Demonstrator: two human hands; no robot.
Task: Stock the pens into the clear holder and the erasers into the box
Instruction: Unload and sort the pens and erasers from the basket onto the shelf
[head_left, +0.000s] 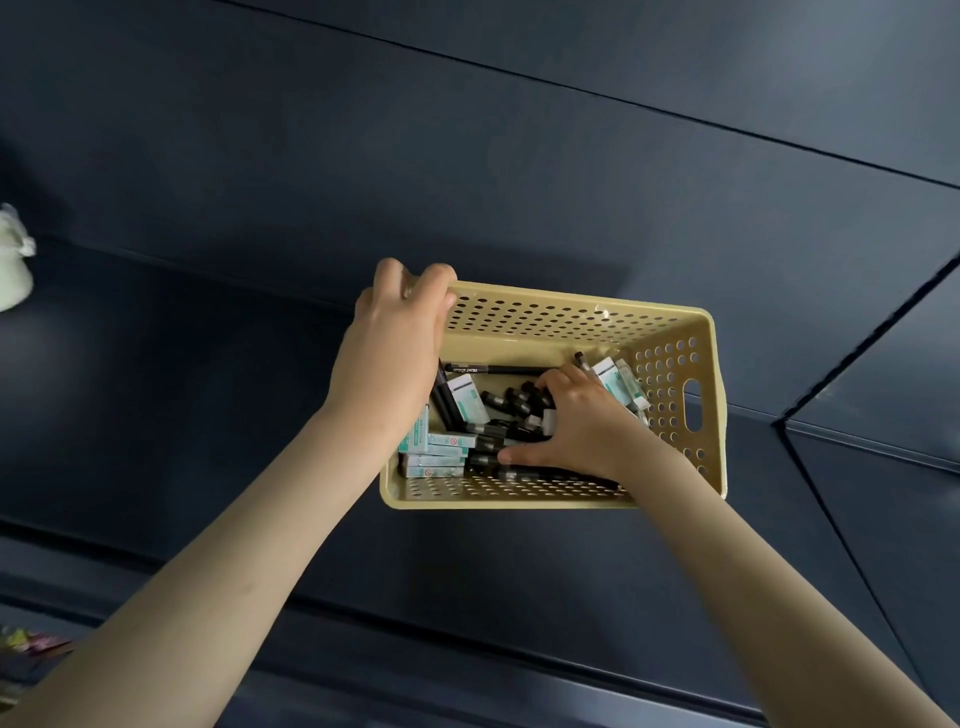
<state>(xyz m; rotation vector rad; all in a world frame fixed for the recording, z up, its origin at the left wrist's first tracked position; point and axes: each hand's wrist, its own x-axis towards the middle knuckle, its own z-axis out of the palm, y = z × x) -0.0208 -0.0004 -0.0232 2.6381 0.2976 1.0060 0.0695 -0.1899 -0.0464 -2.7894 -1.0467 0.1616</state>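
Note:
A yellow perforated basket rests on a dark blue shelf. Inside lie several black pens and several white-and-teal boxed erasers, some stacked at the near left, others against the right wall. My left hand grips the basket's far left corner rim. Reaching down among the pens in the middle of the basket, my right hand has its fingers curled over a bunch of them. No clear holder or eraser box is in view.
Dark blue shelf boards run across the view, with a corner joint at the right. A pale green and white object sits at the far left edge. Colourful packaging shows at the lower left.

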